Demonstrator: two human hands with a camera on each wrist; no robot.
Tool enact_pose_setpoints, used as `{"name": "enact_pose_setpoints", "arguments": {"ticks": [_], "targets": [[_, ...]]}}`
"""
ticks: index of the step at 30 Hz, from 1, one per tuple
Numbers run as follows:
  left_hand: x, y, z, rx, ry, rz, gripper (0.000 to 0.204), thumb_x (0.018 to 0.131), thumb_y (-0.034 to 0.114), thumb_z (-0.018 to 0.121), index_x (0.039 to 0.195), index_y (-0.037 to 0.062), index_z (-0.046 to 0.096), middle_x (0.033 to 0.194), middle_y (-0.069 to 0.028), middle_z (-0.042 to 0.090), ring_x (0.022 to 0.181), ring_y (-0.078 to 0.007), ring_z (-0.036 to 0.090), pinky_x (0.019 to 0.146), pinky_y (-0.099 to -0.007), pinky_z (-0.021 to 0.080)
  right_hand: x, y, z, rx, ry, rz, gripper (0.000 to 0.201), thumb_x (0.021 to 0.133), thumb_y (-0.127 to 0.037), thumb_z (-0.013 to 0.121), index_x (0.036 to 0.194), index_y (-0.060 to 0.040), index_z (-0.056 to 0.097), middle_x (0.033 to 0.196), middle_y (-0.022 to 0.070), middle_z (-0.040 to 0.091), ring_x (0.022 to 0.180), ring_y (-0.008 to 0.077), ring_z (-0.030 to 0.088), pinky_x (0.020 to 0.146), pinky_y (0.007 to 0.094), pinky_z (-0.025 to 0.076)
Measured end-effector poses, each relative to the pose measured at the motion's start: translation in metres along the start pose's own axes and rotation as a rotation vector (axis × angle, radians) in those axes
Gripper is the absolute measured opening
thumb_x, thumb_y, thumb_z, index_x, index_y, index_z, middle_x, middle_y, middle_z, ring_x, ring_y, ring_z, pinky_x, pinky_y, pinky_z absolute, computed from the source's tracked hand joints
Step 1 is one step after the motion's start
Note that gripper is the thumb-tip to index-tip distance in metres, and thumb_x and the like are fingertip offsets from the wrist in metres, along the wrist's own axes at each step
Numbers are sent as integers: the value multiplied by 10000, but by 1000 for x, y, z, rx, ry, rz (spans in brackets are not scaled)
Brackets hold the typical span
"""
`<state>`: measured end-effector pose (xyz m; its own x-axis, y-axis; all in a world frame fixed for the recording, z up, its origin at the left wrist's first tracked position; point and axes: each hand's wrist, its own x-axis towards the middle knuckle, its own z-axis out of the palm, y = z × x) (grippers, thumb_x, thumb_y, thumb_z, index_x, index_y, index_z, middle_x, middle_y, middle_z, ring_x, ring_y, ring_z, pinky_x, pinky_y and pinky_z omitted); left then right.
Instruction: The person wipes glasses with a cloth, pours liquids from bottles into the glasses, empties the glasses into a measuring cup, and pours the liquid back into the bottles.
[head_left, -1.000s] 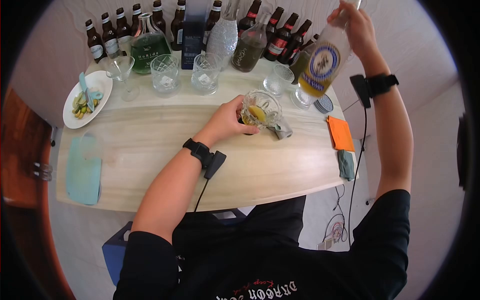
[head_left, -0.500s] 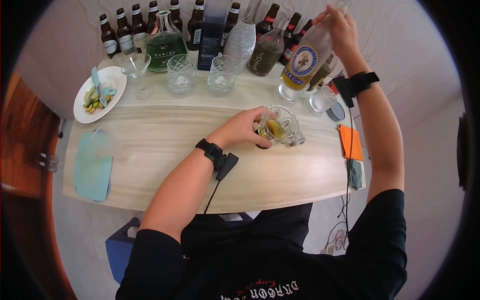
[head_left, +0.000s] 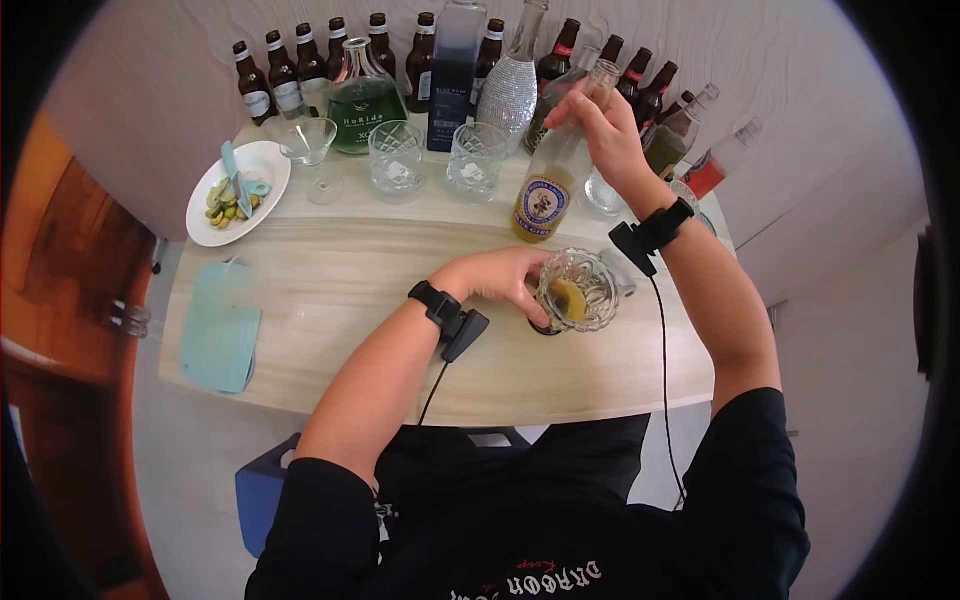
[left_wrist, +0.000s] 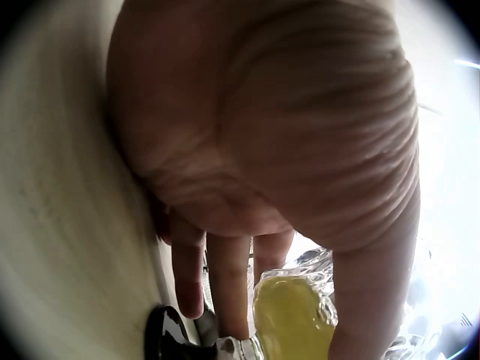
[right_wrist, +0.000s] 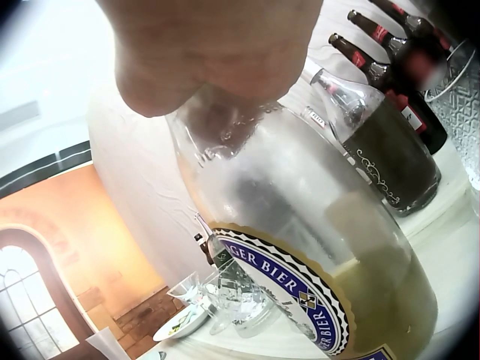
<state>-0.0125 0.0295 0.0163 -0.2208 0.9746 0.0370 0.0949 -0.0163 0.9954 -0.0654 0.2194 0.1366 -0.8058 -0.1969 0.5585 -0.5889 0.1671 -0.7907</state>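
In the head view my left hand (head_left: pixel 502 279) grips a clear ribbed glass (head_left: pixel 592 290) with yellowish liquid low inside; the left wrist view shows my fingers around it, with the yellow liquid (left_wrist: pixel 291 319) beside them. My right hand (head_left: pixel 608 138) holds a clear bottle by its neck, its blue and white label (head_left: pixel 542 204) facing me and amber liquid in the lower part. The bottle leans slightly, just behind the glass; whether its base touches the table cannot be told. In the right wrist view the bottle (right_wrist: pixel 277 195) fills the middle, below my palm.
Brown bottles (head_left: pixel 256 88), a green decanter (head_left: pixel 366 105) and a tall blue box (head_left: pixel 455 85) line the back. Two cut tumblers (head_left: pixel 397 165) and a stemmed glass (head_left: pixel 312 143) stand before them. A white plate (head_left: pixel 208 226) of fruit pieces and a light-blue board (head_left: pixel 220 330) lie at left.
My right hand has brought the labelled bottle down and left, close behind the glass. My left hand keeps its grip on the glass. The head view has shifted.
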Motion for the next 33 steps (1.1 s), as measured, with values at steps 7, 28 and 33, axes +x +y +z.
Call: {"name": "enact_pose_setpoints", "arguments": {"ticks": [7,28,33], "targets": [[-50,19,14,195,51,34,946,690,94,845,1499,3,364,1478,-113,486,1355,-192,445,1143,-347,349,-11,-1,8,69,96,-29,159,1002,-167,581,996,-11,551,832,59,683,797,130,659,760,279,517],[-270,4,24,337,1665,-123,825,777,36,801,1458,80,338,1426,-136,414,1215,-252,483,970,-347,445,-215,-50,-39,308,-89,283,1217,671,-305,907,1600,-121,143,1578,152,316,1451,272,323,1177,450,269],[-257,6,4,96,1613,-12,745,847,70,761,1478,106,366,1311,-149,574,1156,-194,559,999,-329,443,-230,-34,10,376,-51,385,1263,651,-158,923,1605,-104,97,1595,161,267,1482,280,270,1201,421,225]]}}
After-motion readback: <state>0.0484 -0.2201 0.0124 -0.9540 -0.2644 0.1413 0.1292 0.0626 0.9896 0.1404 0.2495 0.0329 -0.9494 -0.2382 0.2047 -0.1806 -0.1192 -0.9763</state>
